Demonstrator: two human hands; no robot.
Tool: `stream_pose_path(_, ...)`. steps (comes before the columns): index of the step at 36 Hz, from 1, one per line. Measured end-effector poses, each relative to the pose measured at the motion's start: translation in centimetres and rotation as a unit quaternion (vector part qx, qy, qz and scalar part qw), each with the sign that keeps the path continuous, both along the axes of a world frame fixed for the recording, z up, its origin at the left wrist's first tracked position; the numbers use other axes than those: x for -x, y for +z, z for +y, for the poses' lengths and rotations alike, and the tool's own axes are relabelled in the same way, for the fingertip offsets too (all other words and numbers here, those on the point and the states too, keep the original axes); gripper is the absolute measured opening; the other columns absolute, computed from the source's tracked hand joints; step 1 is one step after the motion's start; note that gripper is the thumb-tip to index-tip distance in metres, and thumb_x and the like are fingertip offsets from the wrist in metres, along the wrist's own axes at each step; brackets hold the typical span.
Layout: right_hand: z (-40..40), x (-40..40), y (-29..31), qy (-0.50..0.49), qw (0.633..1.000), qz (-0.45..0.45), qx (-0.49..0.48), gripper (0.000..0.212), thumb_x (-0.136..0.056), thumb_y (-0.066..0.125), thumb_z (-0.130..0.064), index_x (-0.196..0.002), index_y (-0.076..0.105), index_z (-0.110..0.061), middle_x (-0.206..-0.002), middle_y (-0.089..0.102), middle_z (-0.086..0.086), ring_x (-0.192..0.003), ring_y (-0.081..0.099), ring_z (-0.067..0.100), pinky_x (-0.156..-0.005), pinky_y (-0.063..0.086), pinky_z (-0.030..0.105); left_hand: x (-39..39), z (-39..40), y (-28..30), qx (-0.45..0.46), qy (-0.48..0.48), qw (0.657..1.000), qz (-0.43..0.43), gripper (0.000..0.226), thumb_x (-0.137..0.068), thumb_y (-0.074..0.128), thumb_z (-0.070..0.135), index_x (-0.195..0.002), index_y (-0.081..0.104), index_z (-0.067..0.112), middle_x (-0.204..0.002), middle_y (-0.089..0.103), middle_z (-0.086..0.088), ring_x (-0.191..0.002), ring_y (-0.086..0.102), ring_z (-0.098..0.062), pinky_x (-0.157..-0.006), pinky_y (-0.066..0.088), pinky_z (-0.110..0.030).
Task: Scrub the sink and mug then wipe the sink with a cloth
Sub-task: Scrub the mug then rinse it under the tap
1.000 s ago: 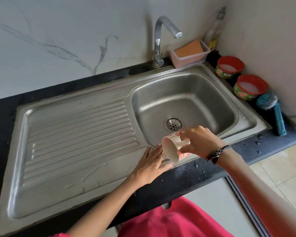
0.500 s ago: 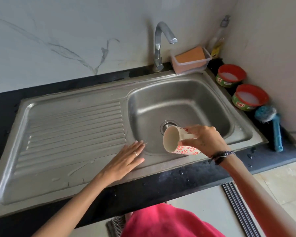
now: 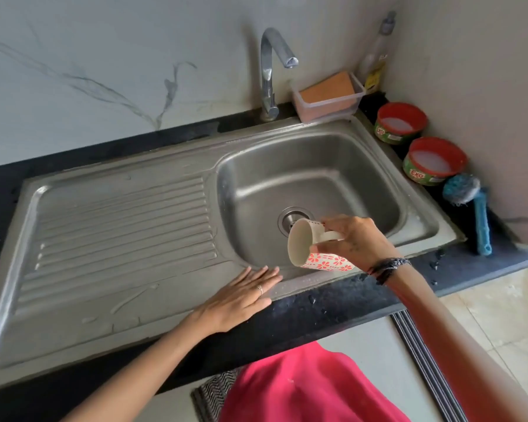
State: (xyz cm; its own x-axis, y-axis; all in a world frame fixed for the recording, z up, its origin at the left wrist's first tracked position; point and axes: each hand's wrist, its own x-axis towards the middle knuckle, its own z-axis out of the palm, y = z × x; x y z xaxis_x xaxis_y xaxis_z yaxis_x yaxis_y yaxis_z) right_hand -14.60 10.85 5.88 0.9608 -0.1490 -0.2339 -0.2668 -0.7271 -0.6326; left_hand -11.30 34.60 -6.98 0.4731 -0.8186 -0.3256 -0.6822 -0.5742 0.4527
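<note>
Left hand (image 3: 241,300), off the mug (image 3: 311,246) a second ago, lies flat, fingers together, on the sink (image 3: 415,220) front edge; right hand (image 3: 352,242) grips its handle (scrubbing likely pending).

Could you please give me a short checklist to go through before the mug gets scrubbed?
1. Mug firmly held: ok, the right hand grips it at the handle, tipped sideways over the basin.
2. Mug empty: ok, its visible inside looks plain and bare.
3. Left hand free to fetch a scrubber: ok, it lies flat and empty on the sink's front rim.
4. Scrubbing tool available: ok, a blue brush lies on the counter to the right of the sink, and an orange sponge sits in a tray by the faucet.
5. Soap available: ok, two open red tubs show pale contents.
6. Water running: not ok, no stream is visible.
</note>
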Motion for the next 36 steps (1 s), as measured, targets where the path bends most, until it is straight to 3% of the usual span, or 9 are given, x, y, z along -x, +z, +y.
stream_pose_path(8,-0.8,1.3,0.7,-0.046,0.999,-0.013,0.01,0.04,-0.074,0.077,-0.023,-0.107,0.068,-0.001,-0.113,0.066,0.01,-0.098,0.063,0.027,-0.088,0.051,0.041,0.0,-6.6,-0.1,0.038,-0.024,0.997,-0.06,0.051,-0.102,0.025,0.028,-0.149,0.006,0.021,-0.157,0.008,0.005,-0.143,0.005,-0.008,-0.115,-0.004,-0.027)
stream_pose_path(10,-1.0,1.5,0.9,-0.046,0.999,-0.014,0.019,0.041,-0.075,0.076,-0.024,-0.108,0.067,-0.001,-0.114,0.066,0.011,-0.099,0.063,0.027,-0.088,0.051,0.042,-0.4,-8.1,0.4,0.041,-0.054,0.995,-0.073,0.043,-0.1,0.026,0.019,-0.142,0.032,0.012,-0.15,0.031,-0.006,-0.137,0.027,-0.021,-0.117,0.015,-0.043)
stream_pose_path(14,-1.4,2.0,1.4,-0.025,0.999,-0.012,0.04,0.043,-0.076,0.076,-0.021,-0.114,0.065,-0.004,-0.117,0.064,0.012,-0.104,0.062,0.026,-0.092,0.048,0.04,-2.2,-9.2,-0.5,0.023,-0.113,0.991,-0.07,0.031,-0.078,0.047,-0.005,-0.105,0.06,0.0,-0.108,0.064,-0.021,-0.097,0.063,-0.038,-0.077,0.052,-0.056)
stream_pose_path(16,-1.4,2.2,1.4,0.006,0.998,-0.007,0.07,0.043,-0.077,0.074,-0.022,-0.115,0.065,-0.004,-0.123,0.061,0.011,-0.107,0.06,0.026,-0.094,0.046,0.038,-2.6,-8.9,-0.4,0.053,-0.087,0.993,-0.063,0.048,-0.076,0.067,-0.005,-0.122,0.057,0.0,-0.127,0.055,-0.021,-0.116,0.055,-0.037,-0.088,0.048,-0.055)
stream_pose_path(18,-1.2,2.1,1.3,0.036,0.994,0.005,0.1,0.041,-0.079,0.072,-0.024,-0.115,0.066,-0.007,-0.127,0.058,0.009,-0.111,0.057,0.024,-0.095,0.046,0.037,-3.0,-7.8,-0.4,0.091,-0.06,0.992,-0.068,0.054,-0.096,0.047,0.014,-0.146,0.027,0.01,-0.154,0.018,-0.009,-0.143,0.018,-0.023,-0.114,0.018,-0.042)
stream_pose_path(21,-0.9,2.0,0.8,0.065,0.99,0.022,0.127,0.037,-0.08,0.07,-0.026,-0.113,0.067,-0.01,-0.132,0.055,0.006,-0.116,0.055,0.024,-0.095,0.046,0.037,-3.4,-5.3,-0.1,0.073,0.027,0.995,0.07,0.05,-0.102,0.022,0.032,-0.148,0.004,0.026,-0.151,-0.011,0.014,-0.137,-0.015,0.001,-0.115,-0.008,-0.024)
stream_pose_path(26,-0.5,2.2,0.5,0.074,0.985,0.037,0.151,0.036,-0.081,0.069,-0.027,-0.112,0.067,-0.01,-0.134,0.053,0.006,-0.118,0.054,0.024,-0.096,0.045,0.037,-2.9,-2.0,1.1,0.053,-0.002,0.989,0.137,0.063,-0.096,0.03,0.049,-0.148,0.0,0.03,-0.147,-0.015,0.021,-0.136,-0.018,0.005,-0.113,-0.012,-0.02)
stream_pose_path(29,-0.1,2.4,0.5,0.076,0.984,0.043,0.152,0.036,-0.082,0.068,-0.026,-0.113,0.066,-0.008,-0.134,0.053,0.006,-0.117,0.054,0.024,-0.096,0.044,0.036,-2.4,-1.0,0.6,0.002,-0.058,0.995,0.076,0.097,-0.071,0.019,0.081,-0.148,-0.006,0.026,-0.148,-0.018,0.017,-0.137,-0.02,0.003,-0.111,-0.015,-0.018)
stream_pose_path(36,0.4,2.7,0.1,0.096,0.981,0.049,0.164,0.035,-0.085,0.064,-0.028,-0.116,0.065,-0.012,-0.137,0.05,0.003,-0.12,0.052,0.021,-0.099,0.043,0.031,0.2,-3.1,-0.6,0.036,0.004,0.998,-0.041,0.118,-0.057,0.015,0.089,-0.149,0.003,0.016,-0.154,-0.005,0.007,-0.14,-0.012,-0.004,-0.113,-0.015,-0.026)
